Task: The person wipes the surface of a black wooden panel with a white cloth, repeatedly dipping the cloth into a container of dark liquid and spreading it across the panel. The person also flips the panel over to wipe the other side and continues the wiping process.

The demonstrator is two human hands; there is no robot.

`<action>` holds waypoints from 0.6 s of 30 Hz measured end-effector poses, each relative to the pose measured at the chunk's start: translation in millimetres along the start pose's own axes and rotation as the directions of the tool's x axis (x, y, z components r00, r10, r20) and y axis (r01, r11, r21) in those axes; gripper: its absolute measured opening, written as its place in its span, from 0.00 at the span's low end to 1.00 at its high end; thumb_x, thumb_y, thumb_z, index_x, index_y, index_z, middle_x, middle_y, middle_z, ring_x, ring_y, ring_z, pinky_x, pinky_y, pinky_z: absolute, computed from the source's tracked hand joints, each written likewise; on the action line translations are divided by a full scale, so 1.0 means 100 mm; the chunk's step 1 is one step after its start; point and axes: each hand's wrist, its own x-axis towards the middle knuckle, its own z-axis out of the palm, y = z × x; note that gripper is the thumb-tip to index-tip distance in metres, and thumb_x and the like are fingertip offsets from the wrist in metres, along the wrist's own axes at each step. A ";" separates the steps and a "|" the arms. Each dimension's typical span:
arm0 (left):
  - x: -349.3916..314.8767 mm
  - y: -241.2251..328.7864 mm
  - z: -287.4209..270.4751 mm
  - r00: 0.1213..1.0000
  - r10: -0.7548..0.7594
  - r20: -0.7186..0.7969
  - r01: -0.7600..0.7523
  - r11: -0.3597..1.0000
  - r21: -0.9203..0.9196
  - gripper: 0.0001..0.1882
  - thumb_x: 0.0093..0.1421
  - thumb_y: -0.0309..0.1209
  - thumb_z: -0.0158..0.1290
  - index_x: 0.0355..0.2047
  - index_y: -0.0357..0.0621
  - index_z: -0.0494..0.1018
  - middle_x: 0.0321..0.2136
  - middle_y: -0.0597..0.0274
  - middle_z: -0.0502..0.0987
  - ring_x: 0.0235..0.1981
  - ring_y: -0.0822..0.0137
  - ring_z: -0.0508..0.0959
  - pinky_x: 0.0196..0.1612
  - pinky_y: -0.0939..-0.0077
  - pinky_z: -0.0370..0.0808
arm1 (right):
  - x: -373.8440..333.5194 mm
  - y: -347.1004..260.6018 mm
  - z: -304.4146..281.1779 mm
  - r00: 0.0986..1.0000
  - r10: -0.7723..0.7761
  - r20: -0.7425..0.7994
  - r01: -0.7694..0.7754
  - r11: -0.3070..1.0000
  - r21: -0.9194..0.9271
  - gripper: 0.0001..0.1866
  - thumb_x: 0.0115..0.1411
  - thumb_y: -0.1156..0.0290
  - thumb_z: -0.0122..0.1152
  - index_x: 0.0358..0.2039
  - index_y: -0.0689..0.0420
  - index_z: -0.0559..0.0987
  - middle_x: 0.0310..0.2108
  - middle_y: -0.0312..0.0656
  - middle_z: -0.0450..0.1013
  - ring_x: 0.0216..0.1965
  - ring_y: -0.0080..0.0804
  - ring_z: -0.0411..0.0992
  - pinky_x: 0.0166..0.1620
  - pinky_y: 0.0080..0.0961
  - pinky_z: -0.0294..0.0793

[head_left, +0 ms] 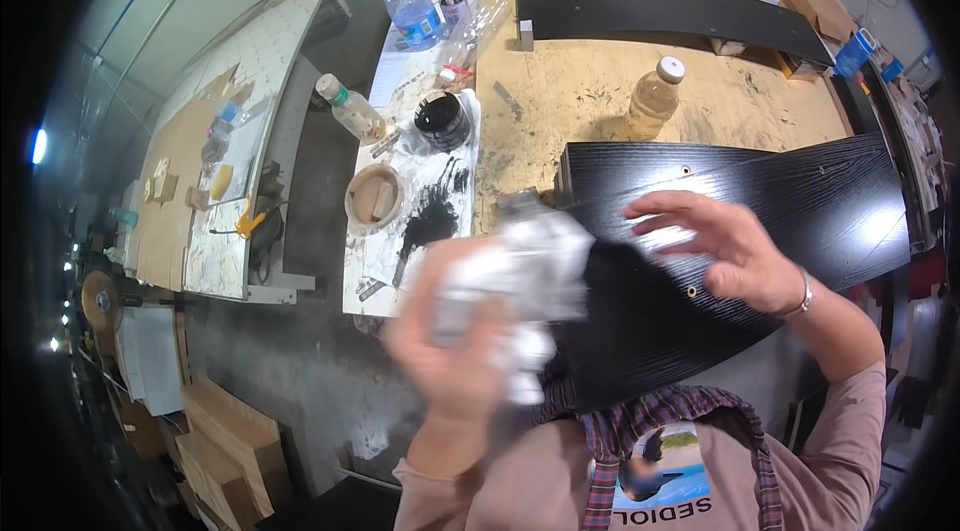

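Black board (815, 196) lies at the near edge of the table (540, 131), visible face dark all over, anything left undone unclear, the left hand's (450, 346) blurred fingers wrapping a white wad (530, 266), the right hand's (740, 256) loosely spread above.

Beyond the near black panel (785, 193), bare bench (565, 86) by its far left corner offers passage; a capped bottle (653, 106) blocks its far edge. Left of the panel, a black pot (442, 123) and round dish (358, 199) obstruct.
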 end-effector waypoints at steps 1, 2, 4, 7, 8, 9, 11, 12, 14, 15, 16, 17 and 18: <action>0.06 -0.06 0.02 0.925 0.161 0.345 -0.241 0.948 0.205 0.26 0.62 0.35 0.63 0.55 0.32 0.73 0.49 0.46 0.79 0.49 0.56 0.80 0.54 0.62 0.76 | 0.00 0.01 0.14 1.000 -0.019 0.010 0.017 0.984 0.178 0.56 0.48 0.41 0.78 0.69 0.62 0.63 0.65 0.48 0.66 0.64 0.39 0.68 0.63 0.38 0.72; 0.05 -0.10 0.23 0.821 0.154 0.549 -0.273 0.952 0.140 0.36 0.58 0.39 0.66 0.62 0.34 0.67 0.57 0.44 0.71 0.57 0.52 0.73 0.60 0.58 0.69 | 0.01 0.06 0.25 0.999 -0.034 0.013 0.028 0.939 0.343 0.60 0.46 0.43 0.81 0.71 0.62 0.60 0.68 0.49 0.64 0.66 0.39 0.67 0.64 0.39 0.70; -0.03 -0.16 0.55 0.705 0.211 0.677 -0.349 0.934 0.072 0.49 0.52 0.49 0.72 0.67 0.35 0.64 0.65 0.43 0.66 0.61 0.49 0.72 0.60 0.61 0.70 | 0.01 -0.02 0.30 1.000 0.003 -0.003 -0.002 0.895 0.447 0.48 0.47 0.63 0.81 0.66 0.65 0.67 0.56 0.46 0.75 0.56 0.34 0.74 0.60 0.30 0.72; 0.15 -0.21 0.23 0.696 0.273 0.665 -0.403 0.914 0.047 0.36 0.55 0.42 0.69 0.61 0.38 0.72 0.59 0.47 0.73 0.56 0.48 0.74 0.59 0.57 0.71 | -0.28 -0.07 -0.13 0.957 -0.179 -0.229 0.111 0.954 -0.280 0.28 0.41 0.77 0.71 0.48 0.64 0.78 0.41 0.42 0.79 0.43 0.32 0.78 0.48 0.26 0.75; 0.19 -0.29 0.06 0.780 0.251 0.573 -0.415 0.893 0.173 0.27 0.55 0.36 0.69 0.52 0.38 0.78 0.51 0.52 0.80 0.50 0.51 0.78 0.56 0.59 0.74 | -0.34 -0.13 -0.24 0.915 -0.334 -0.227 0.156 0.810 -0.565 0.23 0.39 0.82 0.66 0.41 0.64 0.80 0.37 0.44 0.79 0.40 0.34 0.79 0.45 0.26 0.75; 0.21 -0.35 -0.10 0.881 0.172 0.441 -0.313 0.910 0.272 0.17 0.56 0.28 0.67 0.46 0.38 0.80 0.44 0.54 0.82 0.45 0.56 0.80 0.51 0.64 0.76 | -0.37 -0.14 -0.35 0.860 -0.462 -0.219 0.106 0.582 -0.806 0.22 0.38 0.82 0.65 0.40 0.65 0.79 0.36 0.47 0.77 0.38 0.39 0.77 0.43 0.30 0.75; 0.25 -0.50 -0.34 0.960 -0.246 0.135 0.207 0.946 0.251 0.08 0.62 0.21 0.60 0.42 0.36 0.80 0.37 0.64 0.81 0.36 0.74 0.79 0.42 0.79 0.75 | -0.44 -0.07 -0.53 0.804 -0.556 -0.211 -0.078 0.253 -0.964 0.20 0.38 0.84 0.62 0.38 0.65 0.77 0.34 0.50 0.74 0.36 0.47 0.76 0.41 0.33 0.75; 0.29 -0.74 -0.43 0.979 -0.188 0.080 0.174 0.972 0.155 0.07 0.65 0.22 0.59 0.42 0.35 0.80 0.35 0.67 0.81 0.34 0.78 0.77 0.40 0.82 0.74 | -0.45 0.07 -0.62 0.802 -0.541 -0.253 -0.163 0.210 -0.964 0.20 0.39 0.85 0.61 0.37 0.65 0.77 0.34 0.50 0.73 0.36 0.49 0.75 0.41 0.33 0.74; 0.38 -1.02 -0.50 0.972 -0.224 0.074 0.213 0.968 0.132 0.06 0.66 0.24 0.59 0.42 0.35 0.80 0.34 0.66 0.81 0.34 0.78 0.77 0.39 0.82 0.74 | -0.48 0.38 -0.76 0.808 -0.501 -0.310 -0.250 0.185 -0.950 0.20 0.41 0.85 0.66 0.39 0.61 0.78 0.35 0.45 0.74 0.36 0.49 0.74 0.39 0.36 0.75; 0.42 -1.07 -0.49 0.963 -0.254 0.091 0.241 0.962 0.131 0.07 0.66 0.24 0.59 0.42 0.35 0.80 0.34 0.66 0.81 0.33 0.78 0.77 0.39 0.82 0.74 | -0.46 0.51 -0.75 0.802 -0.536 -0.265 -0.267 0.075 -0.961 0.20 0.41 0.85 0.65 0.39 0.61 0.78 0.35 0.45 0.74 0.36 0.49 0.74 0.38 0.36 0.74; 0.44 -1.12 -0.48 0.952 -0.287 0.105 0.273 0.953 0.130 0.07 0.66 0.25 0.59 0.42 0.35 0.80 0.34 0.66 0.81 0.33 0.78 0.77 0.39 0.82 0.74 | -0.44 0.59 -0.74 0.800 -0.561 -0.214 -0.281 -0.035 -0.959 0.21 0.41 0.84 0.65 0.39 0.61 0.78 0.35 0.46 0.74 0.36 0.48 0.73 0.37 0.37 0.73; 0.46 -1.17 -0.47 0.940 -0.319 0.120 0.304 0.944 0.130 0.07 0.66 0.25 0.59 0.42 0.36 0.80 0.34 0.66 0.81 0.33 0.78 0.77 0.39 0.83 0.74 | -0.40 0.61 -0.69 0.791 -0.589 -0.167 -0.256 -0.071 -0.964 0.22 0.39 0.84 0.63 0.39 0.60 0.78 0.35 0.46 0.73 0.36 0.48 0.72 0.36 0.38 0.72; 0.47 -1.20 -0.45 0.932 -0.334 0.140 0.319 0.940 0.120 0.07 0.66 0.25 0.59 0.42 0.35 0.80 0.34 0.66 0.81 0.33 0.78 0.77 0.39 0.83 0.74 | -0.40 0.64 -0.68 0.788 -0.592 -0.168 -0.256 -0.067 -0.964 0.22 0.38 0.84 0.63 0.39 0.60 0.78 0.36 0.46 0.73 0.36 0.48 0.72 0.36 0.38 0.72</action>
